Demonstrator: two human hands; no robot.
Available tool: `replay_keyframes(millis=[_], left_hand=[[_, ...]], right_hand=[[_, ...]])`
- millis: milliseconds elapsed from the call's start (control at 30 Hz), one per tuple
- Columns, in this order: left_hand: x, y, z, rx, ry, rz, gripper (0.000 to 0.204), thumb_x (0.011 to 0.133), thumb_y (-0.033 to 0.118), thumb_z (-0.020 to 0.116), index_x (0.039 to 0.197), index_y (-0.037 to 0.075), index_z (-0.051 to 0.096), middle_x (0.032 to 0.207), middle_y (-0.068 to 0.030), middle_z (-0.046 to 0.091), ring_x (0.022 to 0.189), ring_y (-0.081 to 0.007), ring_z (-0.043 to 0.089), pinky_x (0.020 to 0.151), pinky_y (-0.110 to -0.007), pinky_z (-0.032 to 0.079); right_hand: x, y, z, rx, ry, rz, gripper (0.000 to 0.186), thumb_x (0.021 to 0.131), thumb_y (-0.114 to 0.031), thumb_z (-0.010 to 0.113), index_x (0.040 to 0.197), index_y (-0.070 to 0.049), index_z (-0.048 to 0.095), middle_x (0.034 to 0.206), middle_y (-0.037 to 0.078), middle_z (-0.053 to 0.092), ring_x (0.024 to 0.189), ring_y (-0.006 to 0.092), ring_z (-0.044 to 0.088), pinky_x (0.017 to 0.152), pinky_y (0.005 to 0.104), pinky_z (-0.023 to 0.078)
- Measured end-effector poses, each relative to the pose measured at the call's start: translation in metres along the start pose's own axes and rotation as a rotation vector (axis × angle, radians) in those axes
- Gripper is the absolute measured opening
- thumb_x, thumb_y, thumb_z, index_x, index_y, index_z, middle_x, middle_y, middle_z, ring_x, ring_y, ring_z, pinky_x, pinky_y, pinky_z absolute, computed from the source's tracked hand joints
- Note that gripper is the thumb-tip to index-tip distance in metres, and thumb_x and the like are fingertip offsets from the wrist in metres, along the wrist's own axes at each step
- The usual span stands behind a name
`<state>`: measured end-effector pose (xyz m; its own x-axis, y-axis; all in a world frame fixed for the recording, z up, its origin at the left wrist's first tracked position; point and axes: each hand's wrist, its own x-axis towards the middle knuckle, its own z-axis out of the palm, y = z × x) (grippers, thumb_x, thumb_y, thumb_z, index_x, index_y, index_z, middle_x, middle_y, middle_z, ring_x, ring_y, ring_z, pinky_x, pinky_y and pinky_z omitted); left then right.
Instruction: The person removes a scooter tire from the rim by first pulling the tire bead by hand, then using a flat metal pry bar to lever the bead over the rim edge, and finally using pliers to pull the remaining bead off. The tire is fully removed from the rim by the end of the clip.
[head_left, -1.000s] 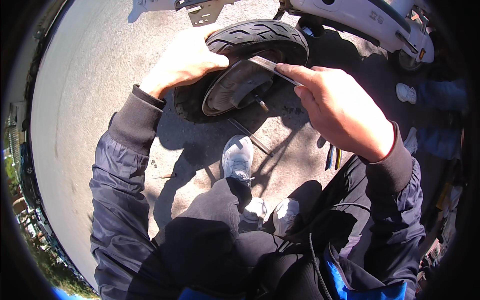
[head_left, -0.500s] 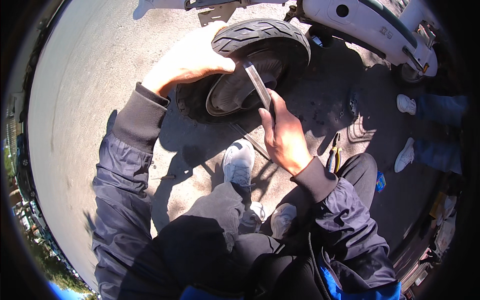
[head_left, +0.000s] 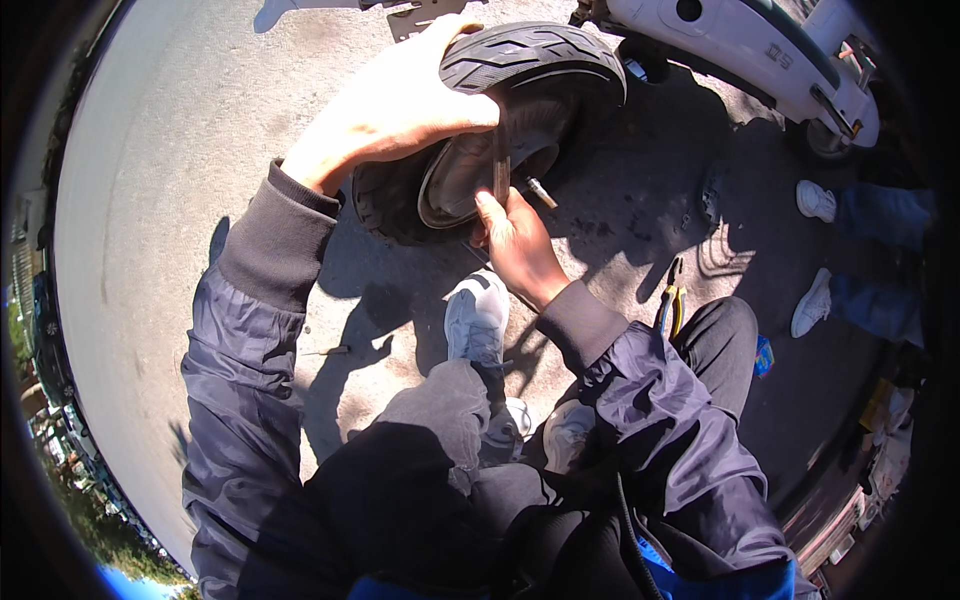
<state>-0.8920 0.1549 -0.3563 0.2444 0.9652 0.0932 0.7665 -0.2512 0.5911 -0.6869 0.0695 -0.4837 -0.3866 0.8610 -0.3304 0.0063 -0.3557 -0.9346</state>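
Head view: right grip (head_left: 520, 245) pinches metal bar (head_left: 501, 160), left grip (head_left: 395, 112) clasps tyre (head_left: 535, 52) around wheel (head_left: 455, 178)

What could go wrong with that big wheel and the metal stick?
The metal bar in the right hand might slip and knock the left hand, since its upper end is close to that thumb. The wheel could also tip or roll, because it leans and seems steadied mostly by the left hand.
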Motion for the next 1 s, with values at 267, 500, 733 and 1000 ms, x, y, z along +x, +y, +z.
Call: replay_keyframes(millis=[267, 500, 733, 1000], left_hand=[[-0.022, 0.042, 0.015, -0.414, -0.050, 0.034, 0.105, 0.076, 0.043, 0.103, 0.161, 0.007, 0.052, 0.148, -0.0210, 0.067, 0.138, -0.0348, 0.065, 0.118, -0.042, 0.052], [-0.054, 0.025, 0.030, -0.435, -0.034, -0.193, 0.084, 0.081, 0.019, 0.094, 0.154, 0.000, 0.058, 0.143, -0.0139, 0.071, 0.130, -0.0231, 0.067, 0.118, -0.039, 0.050], [-0.043, 0.007, 0.030, -0.337, 0.055, -0.146, 0.060, 0.083, 0.022, 0.086, 0.136, 0.000, 0.070, 0.121, -0.0197, 0.078, 0.108, -0.0281, 0.075, 0.103, -0.039, 0.059], [-0.034, 0.001, 0.030, -0.181, 0.062, -0.077, 0.057, 0.082, 0.027, 0.085, 0.130, 0.000, 0.073, 0.112, -0.0232, 0.077, 0.100, -0.0354, 0.075, 0.097, -0.043, 0.060]], right_hand=[[-0.051, -0.029, -0.019, 0.752, -0.053, 0.439, 0.060, 0.116, -0.055, 0.055, 0.072, -0.020, 0.031, 0.059, -0.004, 0.024, 0.051, 0.0123, 0.024, 0.054, 0.0338, 0.028], [-0.066, -0.059, -0.102, 0.019, 0.124, 0.243, 0.017, 0.108, -0.017, 0.069, 0.119, -0.004, 0.063, 0.073, -0.004, 0.046, 0.060, 0.0059, 0.042, 0.055, 0.0266, 0.034], [-0.105, -0.140, -0.159, -0.753, -0.017, -0.266, 0.056, 0.112, -0.010, 0.065, 0.166, -0.008, 0.052, 0.091, 0.003, 0.062, 0.075, 0.0067, 0.056, 0.070, 0.0261, 0.049], [-0.099, -0.210, -0.147, -1.145, -0.170, -0.451, 0.054, 0.103, 0.002, 0.066, 0.156, -0.012, 0.065, 0.089, 0.011, 0.047, 0.076, 0.0255, 0.049, 0.071, 0.0376, 0.045]])
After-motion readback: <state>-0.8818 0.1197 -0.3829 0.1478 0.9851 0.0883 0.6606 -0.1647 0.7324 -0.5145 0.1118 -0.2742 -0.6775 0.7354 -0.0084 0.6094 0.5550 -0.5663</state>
